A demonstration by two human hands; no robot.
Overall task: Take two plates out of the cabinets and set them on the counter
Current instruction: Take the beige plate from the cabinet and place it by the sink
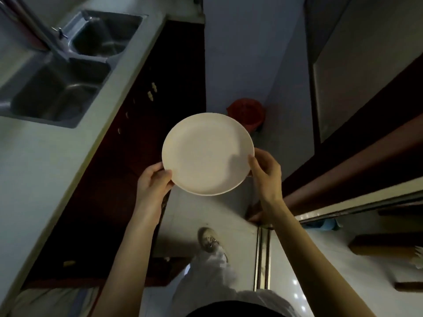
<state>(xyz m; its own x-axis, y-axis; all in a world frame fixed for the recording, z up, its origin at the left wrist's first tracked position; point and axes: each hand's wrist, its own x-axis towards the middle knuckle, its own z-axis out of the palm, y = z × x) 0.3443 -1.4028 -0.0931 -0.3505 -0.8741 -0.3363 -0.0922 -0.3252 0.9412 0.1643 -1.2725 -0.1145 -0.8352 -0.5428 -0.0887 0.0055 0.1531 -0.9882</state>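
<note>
The pale tabletop [45, 170] runs off to the left of the left hand, with a steel double sink [61, 88] set into it beyond; no plate lies on the part in view. Dark lower cabinets [128, 156] stand just left of the hands. A cream plate [207, 154] is held level over the floor, the left hand [152, 183] grasping its near-left rim, the right hand [266, 172] its right rim. By my reading one plate is out but not yet set down; the second remains to fetch.
</note>
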